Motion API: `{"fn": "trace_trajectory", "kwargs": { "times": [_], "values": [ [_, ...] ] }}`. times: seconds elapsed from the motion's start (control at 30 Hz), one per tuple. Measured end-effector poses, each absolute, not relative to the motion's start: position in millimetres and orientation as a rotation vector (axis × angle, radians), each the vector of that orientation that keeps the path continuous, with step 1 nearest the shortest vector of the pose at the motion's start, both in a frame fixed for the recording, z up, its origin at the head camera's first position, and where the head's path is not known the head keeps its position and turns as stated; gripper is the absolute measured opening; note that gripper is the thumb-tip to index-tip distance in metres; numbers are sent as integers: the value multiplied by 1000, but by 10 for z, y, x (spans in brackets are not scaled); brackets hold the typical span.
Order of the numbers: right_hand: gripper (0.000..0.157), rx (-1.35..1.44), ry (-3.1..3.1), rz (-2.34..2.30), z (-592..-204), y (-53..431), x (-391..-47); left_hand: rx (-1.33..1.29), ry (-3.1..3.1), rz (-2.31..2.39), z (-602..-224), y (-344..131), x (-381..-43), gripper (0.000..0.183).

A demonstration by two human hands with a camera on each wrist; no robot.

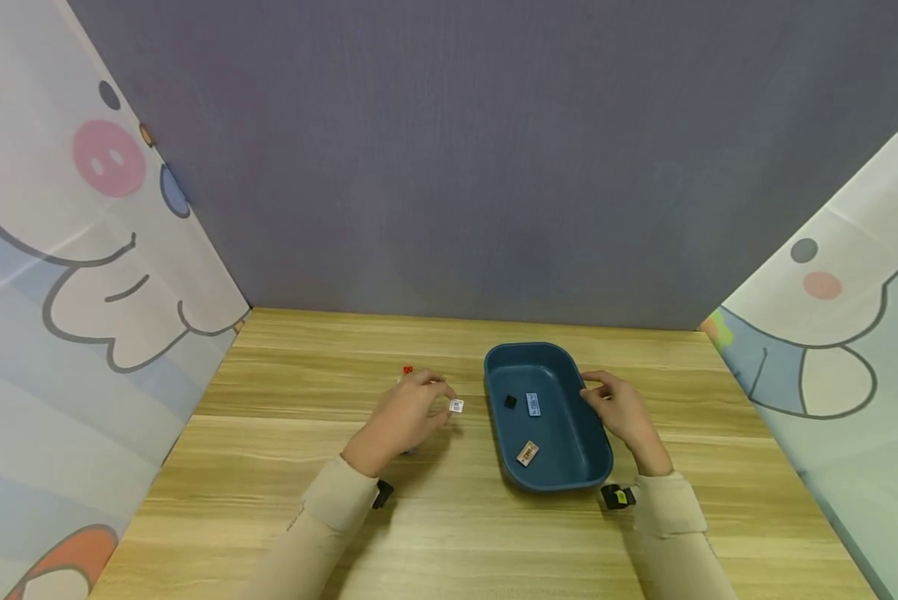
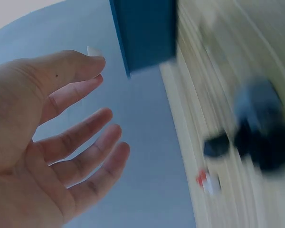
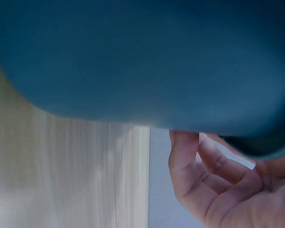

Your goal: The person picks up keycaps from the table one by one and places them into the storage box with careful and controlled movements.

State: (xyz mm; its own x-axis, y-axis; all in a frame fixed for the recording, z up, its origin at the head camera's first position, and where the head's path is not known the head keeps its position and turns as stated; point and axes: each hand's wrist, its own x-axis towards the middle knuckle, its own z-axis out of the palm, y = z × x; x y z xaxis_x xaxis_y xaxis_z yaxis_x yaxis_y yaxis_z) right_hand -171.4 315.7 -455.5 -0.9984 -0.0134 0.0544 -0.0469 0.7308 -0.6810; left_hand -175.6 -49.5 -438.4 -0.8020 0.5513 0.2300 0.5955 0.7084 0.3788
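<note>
My left hand (image 1: 409,410) pinches a small white tile (image 1: 457,406) with dark print between thumb and fingertips, above the table just left of the blue tray (image 1: 561,429). In the left wrist view, only a pale corner of the tile shows past the thumb, and the other fingers are loosely bent. My right hand (image 1: 619,410) grips the tray's right rim, its thumb and fingers on either side of the wall in the right wrist view. Inside the tray lie a small black piece (image 1: 510,402), a light blue printed piece (image 1: 534,405) and a brown printed piece (image 1: 527,453).
A small red piece (image 1: 407,369) lies on the wooden table (image 1: 268,433) beyond my left hand, which partly hides other small things. Blurred dark pieces (image 2: 216,145) show in the left wrist view. A grey panel (image 1: 449,167) stands behind; printed sheets flank both sides.
</note>
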Motion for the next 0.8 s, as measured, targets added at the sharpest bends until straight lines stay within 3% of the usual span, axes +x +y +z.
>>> {"fn": "trace_trajectory", "kwargs": {
  "times": [0.33, 0.8],
  "values": [
    [35, 55, -2874, 1124, -4576, 3169, -1725, -1108, -2767, -678, -4359, 1, -1758, 18],
    [35, 58, -2870, 1150, -4561, 3173, -1718, -1120, -2778, -736, -4363, 110, -1732, 24]
  ]
}}
